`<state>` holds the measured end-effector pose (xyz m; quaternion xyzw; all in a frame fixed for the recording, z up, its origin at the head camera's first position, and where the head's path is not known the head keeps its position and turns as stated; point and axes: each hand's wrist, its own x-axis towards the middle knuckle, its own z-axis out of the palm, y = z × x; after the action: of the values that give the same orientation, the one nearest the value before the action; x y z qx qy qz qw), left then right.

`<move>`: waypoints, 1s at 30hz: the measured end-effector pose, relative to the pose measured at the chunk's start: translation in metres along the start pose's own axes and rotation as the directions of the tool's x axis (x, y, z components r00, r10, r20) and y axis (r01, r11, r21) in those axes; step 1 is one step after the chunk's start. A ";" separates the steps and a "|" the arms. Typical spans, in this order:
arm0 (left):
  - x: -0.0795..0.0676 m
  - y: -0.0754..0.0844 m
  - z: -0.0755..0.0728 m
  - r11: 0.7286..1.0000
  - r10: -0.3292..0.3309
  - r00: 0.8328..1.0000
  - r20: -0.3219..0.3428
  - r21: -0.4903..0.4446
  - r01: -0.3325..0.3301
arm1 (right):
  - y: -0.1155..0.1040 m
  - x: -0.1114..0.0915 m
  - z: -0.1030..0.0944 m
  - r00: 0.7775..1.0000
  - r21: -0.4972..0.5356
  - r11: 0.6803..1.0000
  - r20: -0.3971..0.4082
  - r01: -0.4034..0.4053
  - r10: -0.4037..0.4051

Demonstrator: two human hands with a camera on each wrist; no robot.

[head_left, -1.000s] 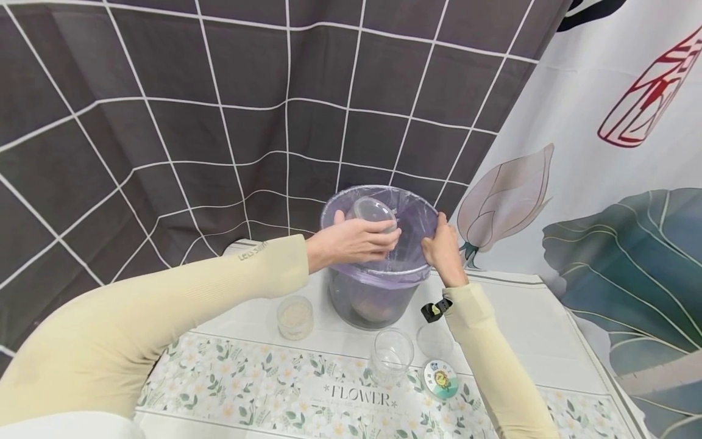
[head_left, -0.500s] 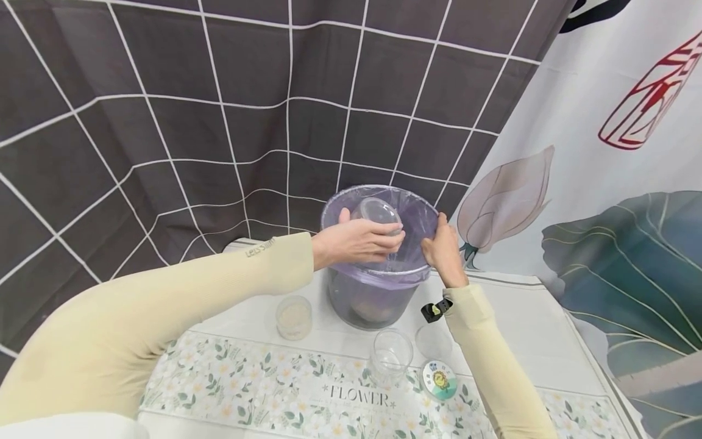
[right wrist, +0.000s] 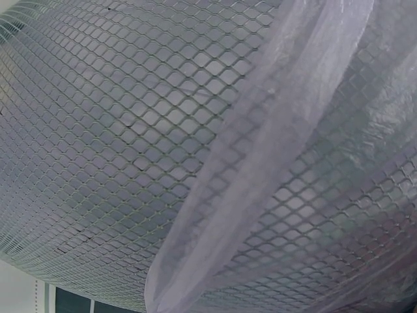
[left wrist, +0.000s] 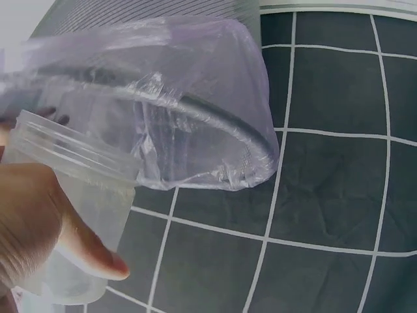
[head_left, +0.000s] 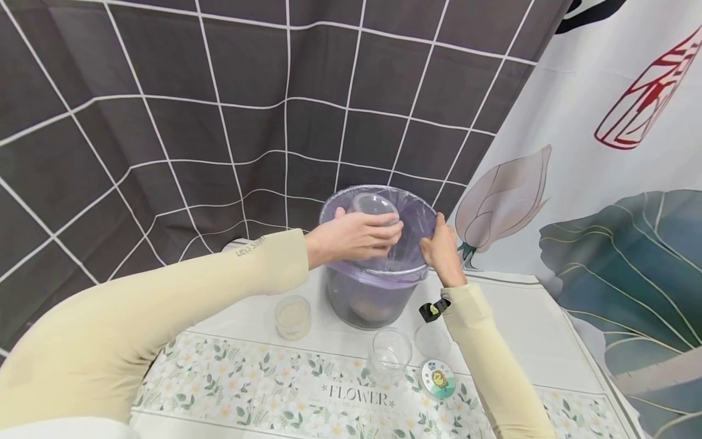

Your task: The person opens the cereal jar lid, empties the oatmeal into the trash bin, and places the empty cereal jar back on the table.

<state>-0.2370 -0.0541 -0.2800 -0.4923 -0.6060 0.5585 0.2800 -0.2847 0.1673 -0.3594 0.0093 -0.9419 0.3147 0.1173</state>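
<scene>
My left hand (head_left: 356, 238) grips a clear plastic jar (head_left: 375, 205) over the mouth of a mesh bin (head_left: 373, 302). In the left wrist view the jar (left wrist: 85, 195) is tilted, its threaded open rim turned toward the bin and the thumb lying along its side. A thin purple bag (left wrist: 208, 150) lines the bin and folds over its rim. On the bin's right side my right hand (head_left: 443, 250) holds the rim and bag edge. The right wrist view shows only mesh wall (right wrist: 143, 130) and overhanging bag (right wrist: 260, 150); that hand is hidden there.
In front of the bin stand a small clear tub (head_left: 293, 317) with pale contents and a clear jar (head_left: 390, 356). Beside them lie a clear disc (head_left: 432, 340) and a round printed lid (head_left: 438, 379). A dark grid-patterned curtain (head_left: 247, 134) hangs behind.
The jar in my left hand has shifted slightly right and then back left over the bin, its tilt changing a little. My right hand stays on the rim.
</scene>
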 end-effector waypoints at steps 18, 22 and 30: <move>-0.038 -0.003 0.015 0.635 -0.599 0.801 0.003 -0.608 0.477 | 0.002 -0.004 0.001 1.000 0.031 0.999 -0.006 0.030 -0.030; -0.045 0.002 0.015 0.564 -0.672 0.740 0.031 -0.625 0.539 | 0.002 -0.003 0.000 1.000 0.028 0.999 -0.008 0.028 -0.028; -0.054 0.018 0.013 0.413 -0.795 0.600 0.087 -0.646 0.642 | 0.000 -0.002 -0.001 1.000 0.016 1.000 0.009 0.006 -0.007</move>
<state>-0.2242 -0.1102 -0.2884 -0.3055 -0.8669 0.0881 0.3839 -0.2821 0.1676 -0.3588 0.0147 -0.9398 0.3219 0.1140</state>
